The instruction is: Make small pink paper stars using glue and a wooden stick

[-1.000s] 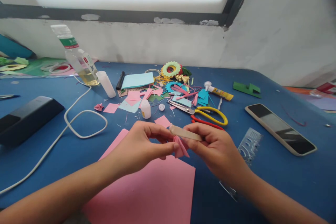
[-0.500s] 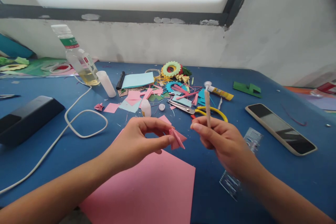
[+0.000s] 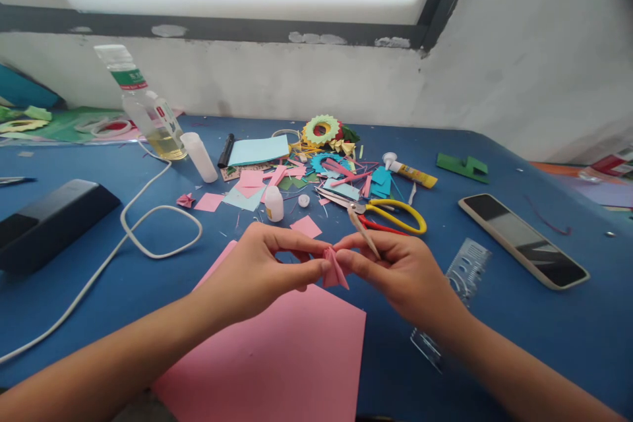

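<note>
head view, lower centre: left hand (image 3: 267,270) and right hand (image 3: 395,270) pinch a folded piece (image 3: 335,271) between them, above the sheet (image 3: 277,356) on the counter (image 3: 494,323); the right hand also grips a stick (image 3: 363,231). folds look mostly made; sheet lies whole.

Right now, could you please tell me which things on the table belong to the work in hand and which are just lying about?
In hand:
folded pink piece, pinched between left hand and right hand
wooden stick, in the right hand
pink sheet beneath, likely the stock

Lying about:
scissors
phone
glue tube
bottle
white cable
clear ruler
</note>
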The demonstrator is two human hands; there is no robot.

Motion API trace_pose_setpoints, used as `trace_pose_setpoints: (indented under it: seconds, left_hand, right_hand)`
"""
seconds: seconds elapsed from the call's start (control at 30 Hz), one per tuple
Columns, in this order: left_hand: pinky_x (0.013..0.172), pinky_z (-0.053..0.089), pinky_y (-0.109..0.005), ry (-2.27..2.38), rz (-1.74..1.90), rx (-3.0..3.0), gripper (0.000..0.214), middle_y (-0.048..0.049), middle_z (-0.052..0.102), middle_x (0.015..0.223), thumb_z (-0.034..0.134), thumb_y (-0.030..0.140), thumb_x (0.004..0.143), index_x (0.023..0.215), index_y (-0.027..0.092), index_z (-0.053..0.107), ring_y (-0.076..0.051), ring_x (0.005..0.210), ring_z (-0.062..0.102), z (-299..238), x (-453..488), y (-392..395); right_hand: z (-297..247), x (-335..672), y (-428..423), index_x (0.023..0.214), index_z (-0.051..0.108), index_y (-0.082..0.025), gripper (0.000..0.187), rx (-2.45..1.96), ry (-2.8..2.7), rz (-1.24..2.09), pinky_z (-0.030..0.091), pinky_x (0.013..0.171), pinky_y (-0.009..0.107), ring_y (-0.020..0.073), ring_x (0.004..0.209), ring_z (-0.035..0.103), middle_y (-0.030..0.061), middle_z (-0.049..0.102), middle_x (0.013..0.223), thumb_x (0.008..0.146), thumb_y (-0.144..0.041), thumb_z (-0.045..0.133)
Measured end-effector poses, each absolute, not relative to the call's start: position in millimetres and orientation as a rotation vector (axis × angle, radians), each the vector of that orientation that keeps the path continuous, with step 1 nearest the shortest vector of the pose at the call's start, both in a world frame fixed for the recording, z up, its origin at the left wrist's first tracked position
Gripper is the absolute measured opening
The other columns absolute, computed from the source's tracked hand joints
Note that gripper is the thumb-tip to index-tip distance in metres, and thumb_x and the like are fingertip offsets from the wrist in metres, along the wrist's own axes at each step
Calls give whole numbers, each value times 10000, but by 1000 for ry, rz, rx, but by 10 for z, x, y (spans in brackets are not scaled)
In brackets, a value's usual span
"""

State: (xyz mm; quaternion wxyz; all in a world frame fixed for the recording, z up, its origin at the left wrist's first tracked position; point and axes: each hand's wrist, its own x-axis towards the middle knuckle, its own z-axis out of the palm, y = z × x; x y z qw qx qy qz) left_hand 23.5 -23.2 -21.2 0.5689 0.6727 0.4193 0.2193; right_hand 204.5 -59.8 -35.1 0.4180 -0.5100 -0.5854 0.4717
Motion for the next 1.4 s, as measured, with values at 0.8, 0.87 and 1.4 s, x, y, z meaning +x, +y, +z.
trace_pose_setpoints:
  seconds: [0.8,0.87,1.4]
  left_hand:
    - [609,485,-187,901,526,1389,127,-24,709,808,631,309,790,814,185,644,-167,861,639,-118,253,-229]
    - [597,489,-172,870,587,1323,140,-7,695,748,626,332,795,839,199,626,-161,868,639,-171,240,-223]
    - [437,538,-176,776,579,943,116,-48,597,797,579,222,793,852,145,644,-104,633,538,-217,246,-167]
  right_hand:
    - [-425,2255,-412,720,550,-176,222,-1267,-1010,1173,180,387,205,51,426,220,-86,295,486,764,-379,628]
    - [-413,2279,-384,688,519,-180,242,-1260,-979,1196,151,378,208,51,422,195,-89,267,485,757,-389,621]
    - [-441,2228,-431,676,543,-188,349,-1277,-1116,1310,127,391,227,38,420,213,-85,311,492,651,-491,715]
